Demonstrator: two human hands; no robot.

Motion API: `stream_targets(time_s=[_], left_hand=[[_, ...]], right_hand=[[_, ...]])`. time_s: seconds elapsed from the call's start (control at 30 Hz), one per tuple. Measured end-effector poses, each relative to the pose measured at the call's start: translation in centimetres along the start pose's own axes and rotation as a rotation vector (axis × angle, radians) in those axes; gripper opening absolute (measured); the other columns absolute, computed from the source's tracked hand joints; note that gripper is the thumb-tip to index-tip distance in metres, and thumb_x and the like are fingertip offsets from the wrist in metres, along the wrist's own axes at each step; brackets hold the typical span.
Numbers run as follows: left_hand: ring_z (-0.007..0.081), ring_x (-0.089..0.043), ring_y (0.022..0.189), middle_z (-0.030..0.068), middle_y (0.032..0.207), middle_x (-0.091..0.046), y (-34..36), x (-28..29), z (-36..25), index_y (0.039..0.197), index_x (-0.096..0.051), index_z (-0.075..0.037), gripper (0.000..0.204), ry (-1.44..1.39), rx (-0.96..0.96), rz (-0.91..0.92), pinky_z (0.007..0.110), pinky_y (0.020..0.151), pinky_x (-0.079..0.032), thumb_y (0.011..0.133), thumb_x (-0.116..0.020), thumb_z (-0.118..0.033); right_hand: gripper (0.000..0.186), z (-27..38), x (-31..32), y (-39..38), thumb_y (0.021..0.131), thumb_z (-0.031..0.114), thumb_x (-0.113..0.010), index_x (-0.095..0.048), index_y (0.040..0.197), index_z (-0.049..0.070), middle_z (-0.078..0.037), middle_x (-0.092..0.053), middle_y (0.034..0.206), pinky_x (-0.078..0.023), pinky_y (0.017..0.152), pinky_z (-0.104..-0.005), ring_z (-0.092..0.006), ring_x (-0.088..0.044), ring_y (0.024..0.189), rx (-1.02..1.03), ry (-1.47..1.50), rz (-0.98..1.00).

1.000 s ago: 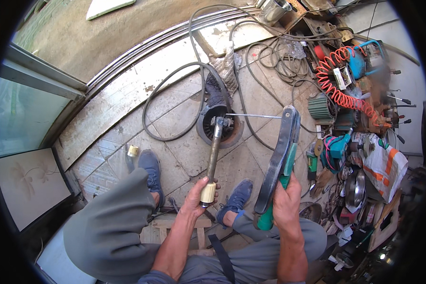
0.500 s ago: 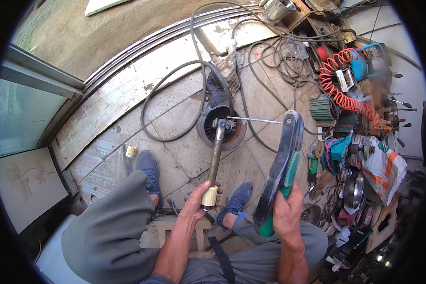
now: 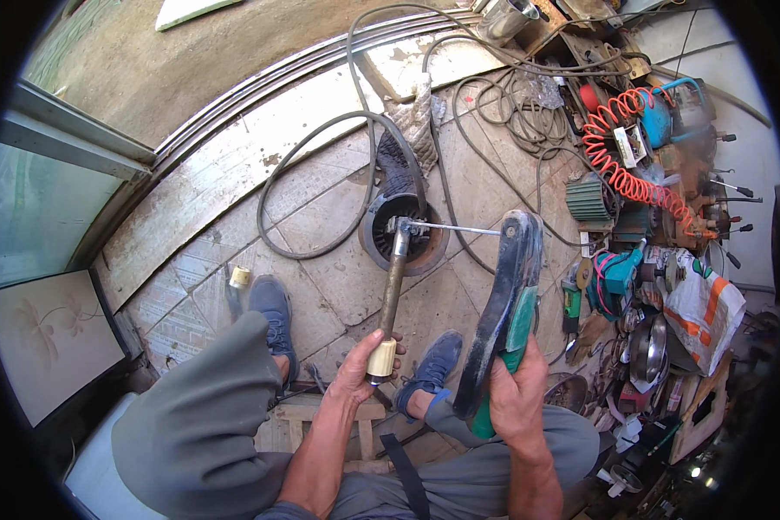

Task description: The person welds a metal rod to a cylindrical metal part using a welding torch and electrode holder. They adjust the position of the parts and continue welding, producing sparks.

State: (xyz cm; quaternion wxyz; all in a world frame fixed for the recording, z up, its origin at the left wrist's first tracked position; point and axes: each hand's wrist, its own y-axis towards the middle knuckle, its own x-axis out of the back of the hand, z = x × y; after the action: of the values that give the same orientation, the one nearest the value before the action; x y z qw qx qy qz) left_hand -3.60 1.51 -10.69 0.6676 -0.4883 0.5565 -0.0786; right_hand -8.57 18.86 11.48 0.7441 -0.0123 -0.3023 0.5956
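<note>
My left hand [image 3: 357, 367] grips a metal tube [image 3: 393, 295] by its cream-coloured sleeve [image 3: 381, 357]. The tube's far end, with a short crosswise head [image 3: 404, 225], lies over a dark round metal housing [image 3: 369, 238] on the floor. My right hand [image 3: 520, 397] is closed round the green grip of a long black holder [image 3: 494, 325] that looks like a welding electrode holder. From its rounded far end a thin pale rod [image 3: 464, 229] runs left to the tube's head; I cannot tell whether its tip touches.
A thick black cable [image 3: 267, 195] loops over the tiles to the housing, beside a quilted cloth [image 3: 413, 130]. At right are an orange coiled hose [image 3: 598, 143], a green motor [image 3: 591, 201] and cluttered tools. My shoes [image 3: 273, 312] flank the work; a cream-ended piece [image 3: 239, 277] lies left.
My right hand and the black holder have shifted slightly left and toward me. The rod's tip is now nearer the tube's end. The tube has edged slightly left.
</note>
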Motion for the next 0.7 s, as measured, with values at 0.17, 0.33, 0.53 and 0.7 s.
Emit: stream_targets(time_s=[0.17, 0.33, 0.53, 0.7], left_hand=[[0.0169, -0.067, 0.077, 0.0065, 0.094, -0.068, -0.1, -0.2, -0.1, 0.118, -0.063, -0.007, 0.051, 0.008, 0.0, -0.02, 0.033, 0.068, -0.056, 0.098, -0.061, -0.054], [0.017, -0.067, 0.076, 0.0054, 0.091, -0.067, 0.2, -0.1, -0.2, 0.117, -0.063, -0.007, 0.051, 0.011, 0.003, -0.023, 0.033, 0.066, -0.056, 0.098, -0.061, -0.054], [0.0173, -0.067, 0.075, 0.0053, 0.09, -0.067, 0.2, -0.2, -0.3, 0.116, -0.064, -0.007, 0.052, 0.019, -0.007, -0.03, 0.034, 0.064, -0.055, 0.096, -0.063, -0.056], [0.0174, -0.066, 0.074, 0.0053, 0.09, -0.067, 0.3, -0.1, -0.1, 0.115, -0.064, -0.007, 0.052, 0.009, 0.003, -0.039, 0.034, 0.063, -0.055, 0.096, -0.063, -0.055]], right_hand=[[0.02, 0.7, -0.2, -0.4, 0.099, 0.007, -0.06, -0.06, 0.116, -0.003, -0.003, -0.067, 0.094, -0.049, 0.073, -0.0255, -0.0083, -0.059, 0.082, -0.078, 0.007, 0.003], [0.012, -0.1, -0.5, -0.1, 0.096, 0.005, -0.061, -0.056, 0.105, -0.001, -0.002, -0.061, 0.075, -0.046, 0.057, -0.0272, -0.0091, -0.056, 0.063, -0.039, -0.01, -0.032], [0.013, -0.5, -0.6, 0.0, 0.095, 0.007, -0.063, -0.054, 0.101, -0.001, -0.003, -0.057, 0.064, -0.044, 0.049, -0.0296, -0.0098, -0.054, 0.054, -0.002, -0.049, -0.035], [0.017, -1.3, -0.6, 0.1, 0.095, 0.011, -0.065, -0.055, 0.1, -0.001, -0.004, -0.058, 0.063, -0.044, 0.05, -0.0315, -0.011, -0.055, 0.054, 0.018, -0.066, -0.037]])
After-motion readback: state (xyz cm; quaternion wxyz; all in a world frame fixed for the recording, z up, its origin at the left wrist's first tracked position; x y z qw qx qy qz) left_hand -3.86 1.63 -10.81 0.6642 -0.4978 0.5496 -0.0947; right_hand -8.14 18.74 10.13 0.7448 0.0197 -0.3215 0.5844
